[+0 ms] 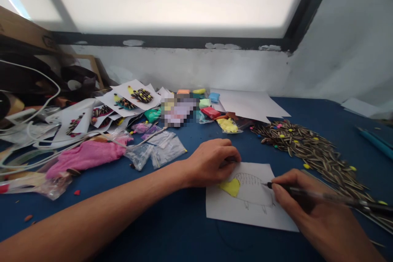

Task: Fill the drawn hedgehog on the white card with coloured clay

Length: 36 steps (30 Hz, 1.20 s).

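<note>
A white sheet of paper lies on the blue table. On it is an outline of a round-bodied animal with two small legs and rows of short marks along its back. A flat yellow clay piece covers the drawing's left end. My left hand, fingers curled, rests on the paper's upper left corner and holds it down. My right hand is closed around a black pen with a clear barrel. The pen's tip is at the upper right of the outline, touching or just above the paper.
Striped sunflower seeds with small coloured balls lie heaped at right. Clay packets and blank white sheets are at the back. Seed-decorated cards, pink clay, plastic bags and white cables crowd the left.
</note>
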Each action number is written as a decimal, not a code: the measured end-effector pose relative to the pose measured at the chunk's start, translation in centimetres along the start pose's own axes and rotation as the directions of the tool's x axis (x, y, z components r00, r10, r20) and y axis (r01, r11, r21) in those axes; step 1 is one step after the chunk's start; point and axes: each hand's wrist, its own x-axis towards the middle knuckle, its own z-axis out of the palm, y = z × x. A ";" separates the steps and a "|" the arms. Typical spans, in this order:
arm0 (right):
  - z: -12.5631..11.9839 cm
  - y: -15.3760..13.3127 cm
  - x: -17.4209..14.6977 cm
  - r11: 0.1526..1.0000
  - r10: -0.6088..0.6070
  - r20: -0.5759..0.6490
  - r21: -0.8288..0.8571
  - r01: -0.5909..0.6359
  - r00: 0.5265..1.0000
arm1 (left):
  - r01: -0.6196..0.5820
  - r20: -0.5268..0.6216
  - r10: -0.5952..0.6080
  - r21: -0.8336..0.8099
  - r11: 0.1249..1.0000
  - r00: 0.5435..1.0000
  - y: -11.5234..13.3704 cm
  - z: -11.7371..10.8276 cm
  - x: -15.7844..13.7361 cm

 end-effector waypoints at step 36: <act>-0.2 -0.4 0.0 0.997 0.060 -0.055 -0.042 -0.063 0.997 | 0.003 0.003 -0.003 -0.007 1.000 1.000 0.1 -0.1 0.0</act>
